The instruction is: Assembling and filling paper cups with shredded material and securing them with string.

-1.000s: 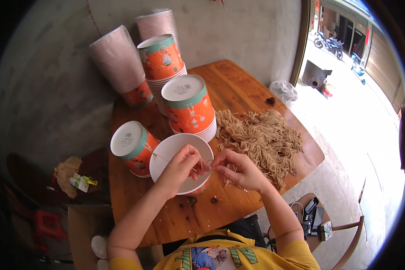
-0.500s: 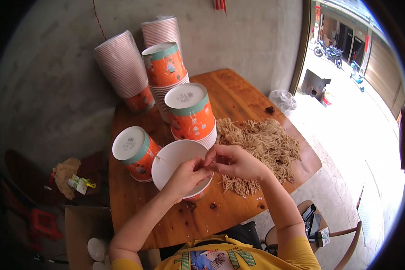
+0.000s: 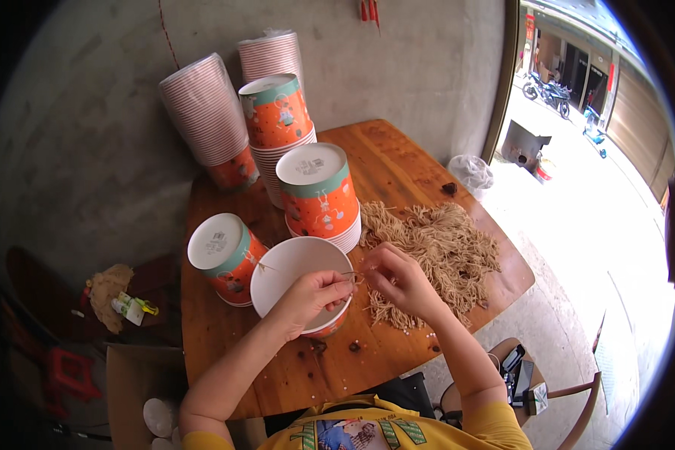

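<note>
A white-lined orange paper bucket stands mouth up on the table in front of me. A thin tan cord shows at its left inner wall. Over the bucket's right rim, my left hand pinches a piece of cord between thumb and fingertips. Just right of it hovers my right hand, fingers curled and apart, close to the short end of cord. To the right lies a loose pile of tan cords. The part of the rim under my left hand is hidden.
Upside-down paper buckets stand stacked behind the open one, with another upturned bucket to its left. Plastic-wrapped bucket stacks lean by the wall. A cardboard box sits below left, a stool with small items below right.
My right hand has drawn away from the left, to the right, and its fingers have parted. The left hand keeps its pinch over the rim. The bucket stays in nearly the same place.
</note>
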Demonstrator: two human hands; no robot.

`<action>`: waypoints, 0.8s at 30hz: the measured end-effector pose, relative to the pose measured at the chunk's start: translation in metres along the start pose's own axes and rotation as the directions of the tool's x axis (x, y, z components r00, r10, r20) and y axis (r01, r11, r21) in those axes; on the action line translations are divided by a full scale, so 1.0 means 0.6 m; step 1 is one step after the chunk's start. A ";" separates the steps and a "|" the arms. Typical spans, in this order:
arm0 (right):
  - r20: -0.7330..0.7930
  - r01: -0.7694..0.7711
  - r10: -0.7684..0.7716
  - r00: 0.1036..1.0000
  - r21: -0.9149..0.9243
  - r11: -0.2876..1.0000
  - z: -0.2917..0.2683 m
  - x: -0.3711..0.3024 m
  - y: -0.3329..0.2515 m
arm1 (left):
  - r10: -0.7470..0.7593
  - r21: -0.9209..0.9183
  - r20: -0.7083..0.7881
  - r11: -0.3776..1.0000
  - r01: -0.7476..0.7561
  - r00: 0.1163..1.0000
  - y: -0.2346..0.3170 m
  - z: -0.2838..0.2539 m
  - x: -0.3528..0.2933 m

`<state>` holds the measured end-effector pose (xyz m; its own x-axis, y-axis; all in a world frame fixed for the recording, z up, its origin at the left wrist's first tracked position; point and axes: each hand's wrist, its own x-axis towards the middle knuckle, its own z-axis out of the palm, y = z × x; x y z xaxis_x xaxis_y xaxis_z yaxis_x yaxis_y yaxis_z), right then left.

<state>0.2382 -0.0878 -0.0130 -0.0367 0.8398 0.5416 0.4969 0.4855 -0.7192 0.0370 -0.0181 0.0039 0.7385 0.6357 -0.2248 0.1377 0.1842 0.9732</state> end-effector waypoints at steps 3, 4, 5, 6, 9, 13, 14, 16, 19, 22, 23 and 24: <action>0.023 0.030 -0.029 0.999 -0.020 0.999 0.002 -0.016 -0.014 | -0.007 0.012 0.030 1.000 0.007 1.000 -0.002 -0.004 0.003; 0.017 0.041 -0.040 0.999 -0.060 0.997 0.005 -0.017 -0.018 | -0.007 0.011 0.031 1.000 0.007 0.999 -0.003 -0.005 0.004; 0.016 0.039 -0.038 0.999 -0.061 0.997 0.006 -0.019 -0.019 | -0.001 0.018 0.033 1.000 0.001 0.999 -0.003 -0.006 0.005; 0.004 0.084 -0.084 0.996 -0.148 0.985 0.008 -0.020 -0.020 | 0.004 0.025 0.036 1.000 -0.005 0.999 -0.003 -0.006 0.005; -0.021 0.100 -0.107 0.994 -0.220 0.970 0.016 -0.025 -0.028 | -0.026 0.001 0.038 1.000 0.026 0.999 0.001 -0.005 0.007; -0.092 0.091 -0.118 0.989 -0.256 0.962 0.051 -0.037 -0.043 | -0.070 -0.171 0.078 0.982 0.082 0.995 -0.006 -0.012 0.011; -0.093 0.090 -0.118 0.989 -0.256 0.962 0.059 -0.040 -0.043 | -0.114 -0.201 0.056 0.972 0.123 0.992 -0.002 -0.009 0.010; -0.171 0.043 -0.076 0.982 -0.190 0.981 0.069 -0.043 -0.038 | -0.160 -0.231 0.036 0.959 0.164 0.987 0.003 -0.007 0.008; -0.200 0.008 -0.057 0.978 -0.235 0.972 0.072 -0.047 -0.034 | -0.173 -0.290 0.085 0.938 0.191 0.981 0.008 -0.009 0.002; -0.153 0.047 -0.085 0.985 -0.240 0.970 0.062 -0.043 -0.040 | -0.183 -0.332 0.057 0.923 0.192 0.981 0.008 -0.013 -0.002; -0.154 0.047 -0.086 0.984 -0.239 0.970 0.057 -0.044 -0.038 | -0.167 -0.317 0.040 0.933 0.171 0.985 0.004 -0.014 0.000; -0.113 0.044 -0.071 0.991 -0.227 0.973 0.052 -0.045 -0.036 | -0.150 -0.302 0.024 0.941 0.150 0.988 0.001 -0.015 0.002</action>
<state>0.2016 -0.1135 -0.0260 0.0259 0.7703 0.6371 0.6784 0.4546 -0.5772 0.0322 -0.0107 0.0039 0.7251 0.5827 -0.3671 0.0411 0.4955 0.8676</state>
